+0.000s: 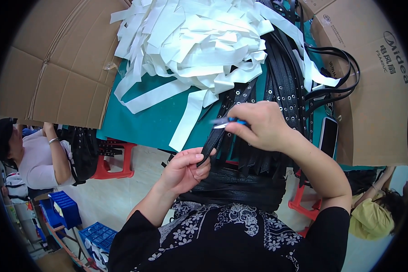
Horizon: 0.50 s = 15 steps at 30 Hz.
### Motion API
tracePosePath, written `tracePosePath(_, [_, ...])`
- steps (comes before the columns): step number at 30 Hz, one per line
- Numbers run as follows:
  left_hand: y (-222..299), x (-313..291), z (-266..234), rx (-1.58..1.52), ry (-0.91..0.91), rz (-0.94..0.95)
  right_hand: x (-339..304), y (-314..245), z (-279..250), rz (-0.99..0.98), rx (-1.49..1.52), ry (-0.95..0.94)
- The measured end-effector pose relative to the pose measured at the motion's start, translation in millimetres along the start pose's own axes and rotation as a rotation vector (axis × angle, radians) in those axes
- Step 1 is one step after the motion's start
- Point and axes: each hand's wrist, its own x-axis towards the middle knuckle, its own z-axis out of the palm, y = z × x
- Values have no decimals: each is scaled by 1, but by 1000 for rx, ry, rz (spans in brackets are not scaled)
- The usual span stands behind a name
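My left hand [185, 168] pinches the end of a black leather-look strap [208, 147] near the table's front edge. My right hand [259, 125] is closed around small blue-handled snips [222, 123], whose blades point left just above the strap and are slightly blurred. Many more black straps with metal eyelets [283, 86] lie in a bundle under and beyond my right hand. Other black straps [240, 188] rest across my lap.
A large heap of white strips [199, 41] covers the far part of the green tabletop [156, 119]. Cardboard walls [61, 63] rise left and right. A phone [328, 135] lies at the right edge. Co-workers sit on both sides, with red stools [122, 161] and blue crates [99, 235] nearby.
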Motion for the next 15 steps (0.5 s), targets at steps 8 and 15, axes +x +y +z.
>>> tracePosePath(8, [-1, 1, -6, -155, -53, -59, -30, 7, 24, 400, 593, 188])
tracePosePath(15, [-12, -3, -17, -178, -32, -76, -47, -13, 71, 862, 1565, 343])
